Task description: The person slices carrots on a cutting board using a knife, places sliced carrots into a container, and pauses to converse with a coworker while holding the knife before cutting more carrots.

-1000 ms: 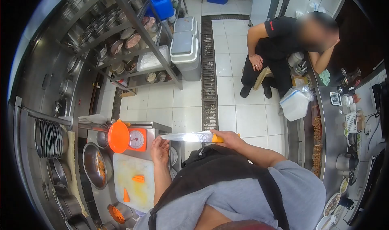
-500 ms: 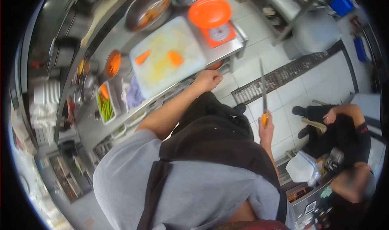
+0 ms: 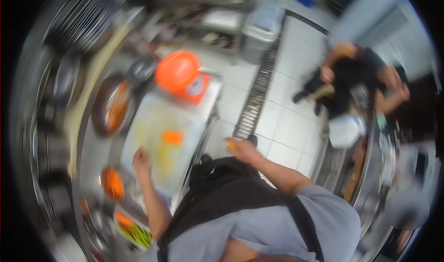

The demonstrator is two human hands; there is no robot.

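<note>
My right hand [image 3: 245, 152], at the right of the board beyond its edge, is closed around the orange handle of a knife [image 3: 231, 145]; the blade is lost in blur. My left hand [image 3: 141, 161] is at the left side of the white cutting board [image 3: 185, 162], fingers drawn together and blurred. Whatever they may hold is hidden. An orange carrot piece [image 3: 172, 138] lies on the yellow-stained board, to the right of my left hand. The other carrot piece seen earlier is not visible now.
An orange scale [image 3: 192, 93] stands beyond the board. To the left are a metal bowl with orange peelings [image 3: 113, 108], a bowl of cut carrot [image 3: 112, 183] and a tray of green vegetables [image 3: 138, 234]. Another person [image 3: 356, 77] sits at the right.
The view has turned toward the counter's left. My left hand has moved from the board's front edge onto its left side. The knife in my right hand has come closer to the board.
</note>
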